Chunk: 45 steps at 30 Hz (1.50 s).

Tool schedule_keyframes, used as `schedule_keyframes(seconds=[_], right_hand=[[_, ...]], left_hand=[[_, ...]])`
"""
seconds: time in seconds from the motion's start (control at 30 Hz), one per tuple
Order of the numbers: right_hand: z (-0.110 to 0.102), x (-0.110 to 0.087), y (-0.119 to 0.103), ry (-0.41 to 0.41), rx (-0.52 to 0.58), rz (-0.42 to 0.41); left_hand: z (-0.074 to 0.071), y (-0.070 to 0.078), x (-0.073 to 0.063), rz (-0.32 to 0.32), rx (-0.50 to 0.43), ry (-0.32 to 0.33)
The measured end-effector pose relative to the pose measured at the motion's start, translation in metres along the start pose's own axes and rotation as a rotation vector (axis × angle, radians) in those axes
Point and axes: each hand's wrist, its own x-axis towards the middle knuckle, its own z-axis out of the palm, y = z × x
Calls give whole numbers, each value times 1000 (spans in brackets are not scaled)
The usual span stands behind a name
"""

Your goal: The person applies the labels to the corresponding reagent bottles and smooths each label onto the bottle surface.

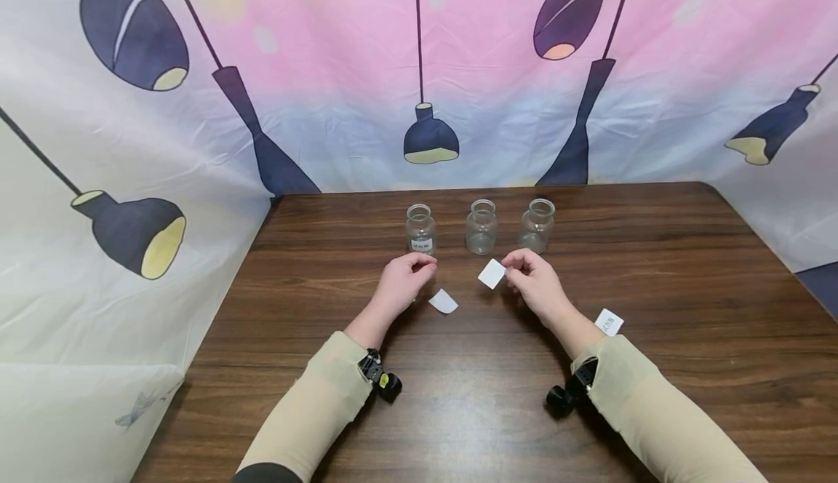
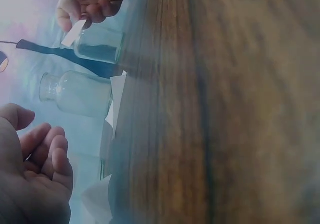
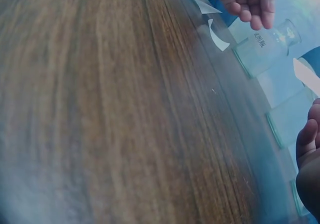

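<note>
Thumb and fingers of my right hand [image 1: 535, 286] pinch a small white label [image 1: 492, 273] by its edge, just above the table in front of the middle jar [image 1: 481, 234]. My left hand [image 1: 401, 279] holds nothing; in the left wrist view its fingers curl loosely with the thumb apart. It hovers before the left glass jar [image 1: 420, 222], which bears a white label with dark print [image 1: 422, 246]. Near the left hand lies a curled white paper piece [image 1: 444, 301]. A second white piece [image 3: 204, 5] shows beside it in the right wrist view.
The right glass jar [image 1: 537, 228] stands in a row with the other two, all uncapped, toward the back of the wooden table [image 1: 687, 272]. Beside my right forearm lies a printed white label [image 1: 609, 321]. A patterned cloth [image 1: 353, 141] hangs behind the table.
</note>
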Motion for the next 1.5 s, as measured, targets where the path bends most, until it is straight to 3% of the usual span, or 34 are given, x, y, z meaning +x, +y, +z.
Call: schedule_keyframes(seconds=[0.23, 0.4, 0.57, 0.93, 1.17, 1.5], right_hand=[[0, 1, 1, 3, 5, -11], [1, 2, 0, 13, 14, 2], [3, 2, -4, 17, 6, 4], [5, 2, -5, 56, -52, 11], [7, 3, -5, 74, -41, -20], [8, 4, -6, 77, -38, 39]], left_hand=[[3, 5, 2, 41, -43, -44], [6, 8, 4, 105, -118, -100], [9, 10, 5, 153, -122, -129], [14, 14, 6, 167, -133, -187], [20, 17, 7, 218, -131, -209], [27, 20, 8, 253, -139, -241]])
